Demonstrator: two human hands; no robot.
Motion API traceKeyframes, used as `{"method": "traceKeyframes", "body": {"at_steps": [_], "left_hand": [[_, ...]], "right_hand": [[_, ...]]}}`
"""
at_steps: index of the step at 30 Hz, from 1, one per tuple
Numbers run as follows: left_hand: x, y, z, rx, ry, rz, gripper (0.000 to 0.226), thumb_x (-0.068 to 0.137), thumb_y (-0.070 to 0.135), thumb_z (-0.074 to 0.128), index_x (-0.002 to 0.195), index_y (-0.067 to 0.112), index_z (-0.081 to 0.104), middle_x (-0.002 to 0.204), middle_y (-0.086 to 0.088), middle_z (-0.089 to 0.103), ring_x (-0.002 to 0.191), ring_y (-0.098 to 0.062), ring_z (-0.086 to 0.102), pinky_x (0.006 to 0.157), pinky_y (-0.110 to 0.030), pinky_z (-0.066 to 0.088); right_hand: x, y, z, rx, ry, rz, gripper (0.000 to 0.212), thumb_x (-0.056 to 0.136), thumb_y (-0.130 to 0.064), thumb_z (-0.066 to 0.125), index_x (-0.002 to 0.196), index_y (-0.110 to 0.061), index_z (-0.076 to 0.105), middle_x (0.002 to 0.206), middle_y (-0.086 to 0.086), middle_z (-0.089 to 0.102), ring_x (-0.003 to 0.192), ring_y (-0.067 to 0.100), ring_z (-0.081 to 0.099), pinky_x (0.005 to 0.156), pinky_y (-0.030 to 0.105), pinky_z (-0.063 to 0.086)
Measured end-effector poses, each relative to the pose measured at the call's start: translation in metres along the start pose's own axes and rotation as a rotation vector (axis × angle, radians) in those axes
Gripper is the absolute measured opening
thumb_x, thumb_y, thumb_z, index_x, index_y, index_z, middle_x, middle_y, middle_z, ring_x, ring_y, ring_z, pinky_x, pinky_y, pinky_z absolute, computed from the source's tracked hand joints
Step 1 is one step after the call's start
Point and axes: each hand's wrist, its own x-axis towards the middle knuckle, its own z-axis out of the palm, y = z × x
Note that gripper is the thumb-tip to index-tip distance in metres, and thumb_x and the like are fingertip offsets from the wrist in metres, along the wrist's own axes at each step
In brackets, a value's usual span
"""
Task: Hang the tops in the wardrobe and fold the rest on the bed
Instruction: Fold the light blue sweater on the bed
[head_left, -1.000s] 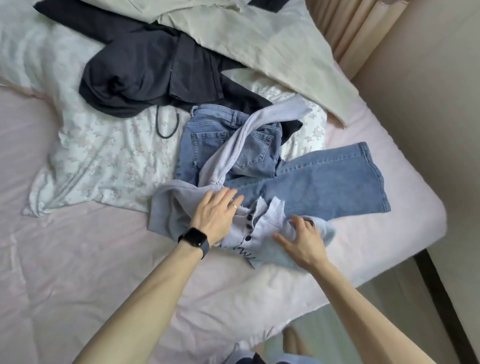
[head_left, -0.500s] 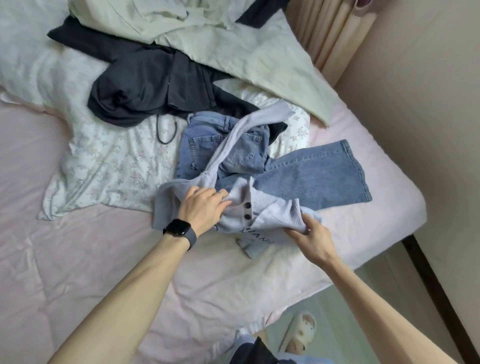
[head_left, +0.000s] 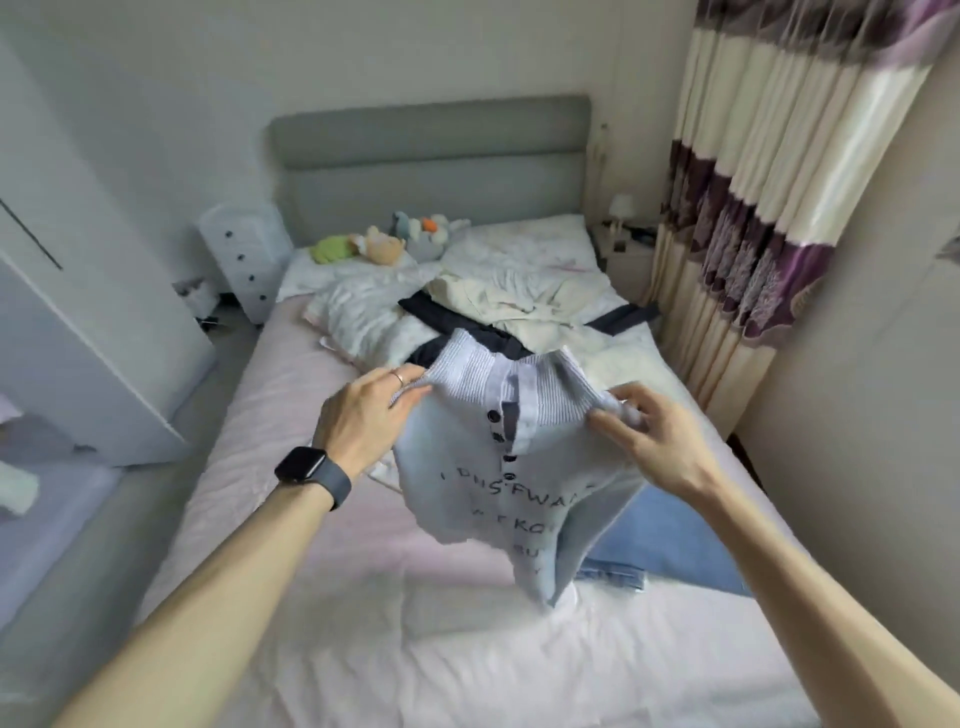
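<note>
Shirt (head_left: 488, 493) is up in the air now, off the bed (head_left: 291, 519). Half a second ago it lay bunched on top of the jeans (head_left: 670, 540), pressed down there. Now it hangs in front of the person with its front side showing. Its bottom end comes down close to the white sheet, but I cannot tell if it touches.

The left hand (head_left: 363, 415) pinches one shoulder by the collar, its fingers (head_left: 410, 376) closed narrow on the cloth. The right hand (head_left: 660, 441) grips the other shoulder, its fingers (head_left: 615, 422) curled round a bunch of cloth.

The view has tipped up too. The headboard (head_left: 426, 140), the wall and the curtain (head_left: 769, 208) show now, where before only the heap of clothes did. The jeans have stayed on the bed, under the shirt and out to its right.

Counting: two hands, one shirt, one pair of jeans. The shirt has four dark buttons (head_left: 493, 415) down the front and black letters below them. Farther up the bed lie one dark piece of clothing (head_left: 441, 312) and one cream piece (head_left: 519, 301), the cream one partly on top. One watch (head_left: 311, 470) is on the left wrist and one ring (head_left: 397, 378) is on a left finger. One white wardrobe (head_left: 104, 338) stands left of the bed. Some soft toys (head_left: 374, 247) sit by the headboard, too blurry to count.
</note>
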Motion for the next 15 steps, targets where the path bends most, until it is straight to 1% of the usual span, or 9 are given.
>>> {"method": "traceKeyframes", "body": {"at_steps": [2, 4, 6, 7, 8, 10, 12, 13, 15], "left_hand": [[-0.037, 0.01, -0.039, 0.062, 0.096, 0.002, 0.022, 0.096, 0.052, 0.056, 0.115, 0.041, 0.056, 0.105, 0.005, 0.067, 0.094, -0.031, 0.067, 0.07, -0.044, 0.055], [-0.078, 0.02, -0.074, 0.134, 0.184, 0.014, 0.027, 0.097, 0.048, 0.055, 0.119, 0.034, 0.064, 0.104, 0.004, 0.066, 0.09, -0.031, 0.067, 0.064, -0.044, 0.056], [-0.109, 0.026, -0.099, 0.198, 0.246, 0.02, 0.03, 0.098, 0.045, 0.053, 0.121, 0.029, 0.065, 0.1, -0.001, 0.064, 0.082, -0.034, 0.067, 0.057, -0.042, 0.054], [-0.125, 0.03, -0.111, 0.221, 0.28, 0.023, 0.031, 0.099, 0.045, 0.05, 0.121, 0.028, 0.064, 0.097, -0.005, 0.065, 0.08, -0.036, 0.066, 0.057, -0.041, 0.054], [-0.137, 0.03, -0.118, 0.227, 0.321, 0.016, 0.032, 0.1, 0.044, 0.045, 0.12, 0.026, 0.063, 0.093, -0.009, 0.066, 0.08, -0.038, 0.064, 0.06, -0.041, 0.052], [-0.161, 0.034, -0.128, 0.135, 0.335, -0.093, 0.024, 0.101, 0.04, 0.042, 0.118, 0.03, 0.056, 0.093, -0.015, 0.068, 0.086, -0.041, 0.061, 0.069, -0.043, 0.05], [-0.187, 0.037, -0.129, -0.004, 0.282, -0.241, 0.014, 0.104, 0.038, 0.044, 0.116, 0.037, 0.05, 0.098, -0.014, 0.07, 0.089, -0.041, 0.061, 0.068, -0.042, 0.049], [-0.199, 0.039, -0.127, 0.011, 0.241, -0.266, 0.012, 0.104, 0.039, 0.045, 0.115, 0.039, 0.048, 0.098, -0.011, 0.07, 0.086, -0.041, 0.062, 0.065, -0.04, 0.048], [-0.229, 0.037, -0.124, 0.134, 0.186, -0.213, 0.013, 0.101, 0.043, 0.045, 0.114, 0.041, 0.046, 0.097, -0.007, 0.069, 0.082, -0.04, 0.065, 0.06, -0.038, 0.049]], "right_hand": [[-0.018, -0.03, -0.013, -0.001, 0.049, -0.116, 0.025, 0.09, -0.044, 0.073, 0.105, -0.025, 0.066, 0.085, -0.006, 0.068, 0.081, 0.01, 0.062, 0.067, 0.025, 0.044], [-0.043, -0.058, -0.02, 0.007, 0.078, -0.215, 0.023, 0.09, -0.039, 0.074, 0.103, -0.022, 0.065, 0.084, -0.004, 0.067, 0.082, 0.018, 0.062, 0.069, 0.03, 0.043], [-0.066, -0.074, -0.022, 0.004, 0.092, -0.267, 0.02, 0.09, -0.037, 0.074, 0.101, -0.023, 0.064, 0.08, -0.008, 0.065, 0.079, 0.015, 0.061, 0.067, 0.026, 0.042], [-0.079, -0.079, -0.022, 0.004, 0.105, -0.296, 0.019, 0.09, -0.038, 0.074, 0.1, -0.025, 0.063, 0.078, -0.014, 0.063, 0.077, 0.009, 0.06, 0.065, 0.019, 0.041], [-0.089, -0.082, -0.024, 0.005, 0.13, -0.314, 0.018, 0.09, -0.04, 0.074, 0.099, -0.029, 0.062, 0.077, -0.02, 0.06, 0.075, 0.001, 0.057, 0.064, 0.012, 0.04], [-0.108, -0.084, -0.023, -0.004, 0.179, -0.315, 0.018, 0.09, -0.048, 0.072, 0.098, -0.036, 0.06, 0.077, -0.021, 0.058, 0.074, -0.001, 0.054, 0.064, 0.011, 0.04], [-0.128, -0.086, -0.018, -0.08, 0.164, -0.259, 0.026, 0.09, -0.057, 0.065, 0.093, -0.031, 0.061, 0.077, -0.016, 0.056, 0.075, 0.01, 0.053, 0.065, 0.031, 0.046], [-0.137, -0.085, -0.014, -0.122, 0.127, -0.237, 0.034, 0.091, -0.059, 0.062, 0.085, -0.026, 0.06, 0.072, -0.014, 0.056, 0.072, 0.015, 0.054, 0.064, 0.035, 0.047], [-0.162, -0.08, -0.004, -0.154, 0.034, -0.228, 0.05, 0.091, -0.06, 0.06, 0.066, -0.018, 0.048, 0.058, -0.008, 0.05, 0.061, 0.021, 0.053, 0.059, 0.04, 0.049]]}}
